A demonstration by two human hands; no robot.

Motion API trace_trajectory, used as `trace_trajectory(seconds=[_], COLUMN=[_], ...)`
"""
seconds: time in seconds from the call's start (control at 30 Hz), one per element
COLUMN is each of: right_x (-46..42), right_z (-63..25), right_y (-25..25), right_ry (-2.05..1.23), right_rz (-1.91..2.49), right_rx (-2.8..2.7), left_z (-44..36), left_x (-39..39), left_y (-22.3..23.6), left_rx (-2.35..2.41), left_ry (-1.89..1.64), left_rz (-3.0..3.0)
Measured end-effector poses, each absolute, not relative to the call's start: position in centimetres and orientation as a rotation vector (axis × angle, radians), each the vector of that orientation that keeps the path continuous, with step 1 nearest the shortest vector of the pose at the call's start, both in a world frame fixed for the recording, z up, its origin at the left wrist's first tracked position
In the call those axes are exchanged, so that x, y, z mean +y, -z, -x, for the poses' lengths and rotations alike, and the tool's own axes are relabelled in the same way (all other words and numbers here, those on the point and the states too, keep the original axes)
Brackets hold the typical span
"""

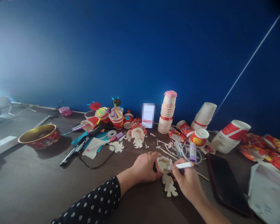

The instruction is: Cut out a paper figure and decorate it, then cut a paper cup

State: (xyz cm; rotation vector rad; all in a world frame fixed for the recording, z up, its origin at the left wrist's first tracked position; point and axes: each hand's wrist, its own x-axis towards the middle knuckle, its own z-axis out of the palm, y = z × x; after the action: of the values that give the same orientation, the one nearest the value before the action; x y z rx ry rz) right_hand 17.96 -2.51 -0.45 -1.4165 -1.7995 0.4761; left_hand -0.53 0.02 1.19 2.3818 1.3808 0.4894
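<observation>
The right hand (188, 180) pinches a white pen (184, 165) between thumb and fingers. The pen leans across the cut cup (163, 165). Its tip is hard to see, but it seems to reach the inside of the cup. The left hand (147, 166) curls its fingers around the cup's left side and holds it. So the cup sits between the two hands, with its open top facing up. A leafy paper strip (170, 186) hangs below it, down on the dark table (84, 199).

Just past the fingers lie small paper scraps (152, 134) and a thin wooden stick (168, 154). The stick runs behind the right hand and pokes out on its other side. A purple glue stick (193, 152) stands close behind the right fingers, in front of a red cup (199, 139).

To the right of the right hand, a big black phone (226, 183) lies flat and fills that side. A white box (268, 189) is past it.

Straight ahead of the hands, a tall cup stack (167, 115) stands near the blue wall (140, 56). Ahead and left of the left fingers is another cut cup (138, 135). Farther left are a white tape roll (111, 134), a black cord (93, 168) and dark pens (72, 155). A shiny gold and red bowl (39, 140) sits far left of both hands.
</observation>
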Motion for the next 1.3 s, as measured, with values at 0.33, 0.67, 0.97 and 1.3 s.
trace_trajectory(seconds=[0.33, 0.67, 0.97, 1.3], right_x=[-2.6, -2.45, -2.42, -2.59], right_z=[-17.89, -17.84, -17.92, -18.04], right_y=[0.29, 0.27, 0.37, 0.38], right_ry=[-0.458, -0.433, -0.466, -0.568], right_rz=[1.429, 1.464, 1.503, 1.389], right_rx=[-1.837, -1.826, -1.772, -1.627], left_z=[0.49, 0.5, 0.55, 0.57], left_x=[-0.02, 0.03, -0.05, -0.01], left_y=[-1.33, -1.16, -1.33, -1.37], left_rx=[1.366, 1.371, 1.368, 1.364], left_ry=[-0.502, -0.508, -0.481, -0.486], left_rz=[-2.374, -2.387, -2.368, -2.373])
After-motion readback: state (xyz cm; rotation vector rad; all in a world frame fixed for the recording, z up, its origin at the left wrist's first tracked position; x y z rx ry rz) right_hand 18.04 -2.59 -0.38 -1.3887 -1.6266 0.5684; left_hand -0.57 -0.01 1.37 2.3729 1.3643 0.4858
